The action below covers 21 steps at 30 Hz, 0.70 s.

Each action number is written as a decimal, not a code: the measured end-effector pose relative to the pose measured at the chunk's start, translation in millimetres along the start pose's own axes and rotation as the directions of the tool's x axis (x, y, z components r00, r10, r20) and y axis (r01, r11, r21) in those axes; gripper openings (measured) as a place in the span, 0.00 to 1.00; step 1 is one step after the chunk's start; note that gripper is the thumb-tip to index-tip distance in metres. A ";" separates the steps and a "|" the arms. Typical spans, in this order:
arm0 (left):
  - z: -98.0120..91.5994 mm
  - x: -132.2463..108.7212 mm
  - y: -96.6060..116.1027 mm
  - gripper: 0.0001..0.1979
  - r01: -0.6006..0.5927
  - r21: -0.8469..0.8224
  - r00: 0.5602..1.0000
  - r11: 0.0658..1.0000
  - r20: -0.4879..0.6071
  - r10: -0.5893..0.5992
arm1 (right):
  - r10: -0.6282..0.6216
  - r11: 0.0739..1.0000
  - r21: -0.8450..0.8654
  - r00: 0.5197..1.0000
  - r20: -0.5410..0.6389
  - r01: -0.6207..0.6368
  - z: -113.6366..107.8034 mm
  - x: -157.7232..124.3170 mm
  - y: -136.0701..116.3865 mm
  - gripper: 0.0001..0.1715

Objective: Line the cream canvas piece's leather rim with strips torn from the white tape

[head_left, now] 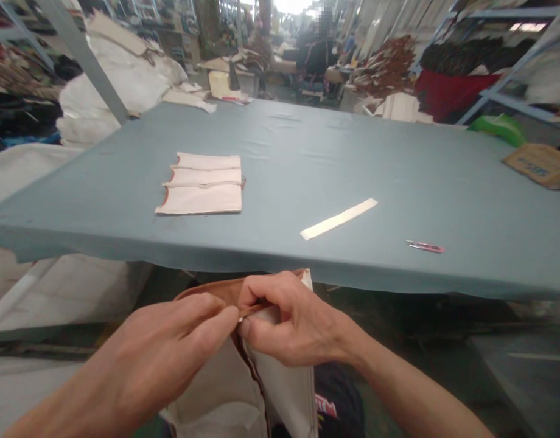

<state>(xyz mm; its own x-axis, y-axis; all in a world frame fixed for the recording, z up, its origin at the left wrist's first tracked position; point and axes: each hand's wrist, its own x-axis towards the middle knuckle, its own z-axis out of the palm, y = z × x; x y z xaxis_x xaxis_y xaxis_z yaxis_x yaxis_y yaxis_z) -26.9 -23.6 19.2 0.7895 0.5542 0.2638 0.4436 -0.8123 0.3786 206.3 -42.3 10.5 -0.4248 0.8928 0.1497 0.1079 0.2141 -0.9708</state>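
My left hand and my right hand meet below the near edge of the table, both pinched on the brown-lined top edge of a cream fabric piece that hangs down toward my lap. Fingers of both hands are closed on the fabric's folded rim. On the grey-blue table, ahead and to the left, lies a stack of similar cream pieces with brown edges. A narrow cream strip lies ahead of my right hand.
A small pink-handled thread snipper lies on the table at the right. A cardboard box sits at the far right edge. White sacks are piled at the left, shelving with fabric at the right, and a person sits far behind the table.
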 end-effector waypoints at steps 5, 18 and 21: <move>-2.4 1.9 -5.1 0.24 -0.252 0.254 0.966 0.934 -0.001 0.260 | 0.158 0.958 0.240 0.987 0.021 -0.158 10.8 -2.5 8.6 0.04; 4.9 15.4 7.0 0.14 -0.132 0.039 0.991 0.991 -0.033 0.133 | 0.275 0.848 0.440 0.955 0.114 -0.297 11.9 -6.9 15.0 0.09; 0.6 11.9 10.6 0.13 -0.123 -0.013 0.987 0.992 -0.108 0.121 | 0.156 0.928 0.334 0.986 0.057 -0.166 10.3 -9.5 6.2 0.05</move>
<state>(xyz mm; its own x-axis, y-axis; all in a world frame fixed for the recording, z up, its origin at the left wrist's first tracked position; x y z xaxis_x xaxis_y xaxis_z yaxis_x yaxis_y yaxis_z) -12.6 -25.7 25.9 0.7869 0.4685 0.4015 0.3377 -0.8716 0.3553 201.8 -53.5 1.0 -0.4536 0.8911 -0.0146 -0.1299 -0.0823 -0.9881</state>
